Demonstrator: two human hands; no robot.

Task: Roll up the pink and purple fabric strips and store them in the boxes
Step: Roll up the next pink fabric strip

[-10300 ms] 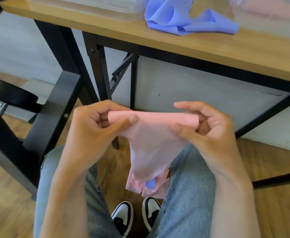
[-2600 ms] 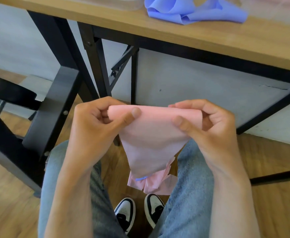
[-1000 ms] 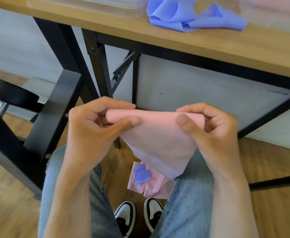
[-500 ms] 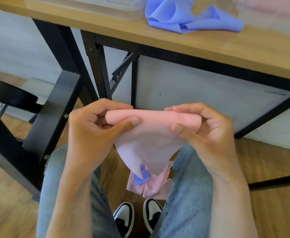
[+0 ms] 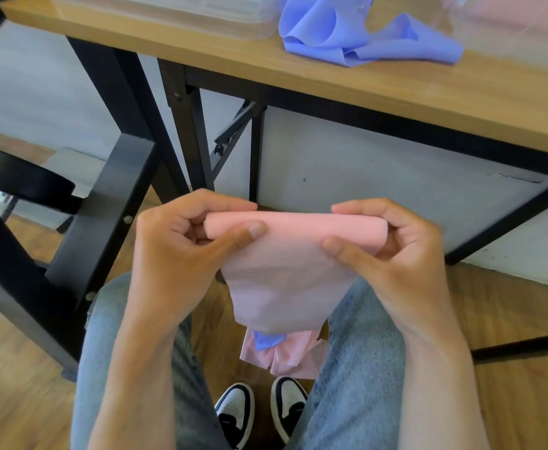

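Centre of the frame: pink fabric strip, its top wound into a thick horizontal roll, loose tail hanging down between the knees toward a heap of pink cloth on the wooden floor. Left hand at the roll's left end, grip clamped on it, thumb pressed across the front and fingers curled over the top. Right hand at the right end, grip likewise closed round the roll, thumb on the front face, fingers hooked over the top edge. Small purple scrap just below the hanging tail, lying against the pink heap. Upper right of the frame: purple fabric strip crumpled on the wooden counter, unrolled. Beside it, upper centre, a clear box; another clear box in the upper right corner, something pink blurred inside. Bottom centre: blue jeans and black-and-white sneakers. Left edge: black chair.
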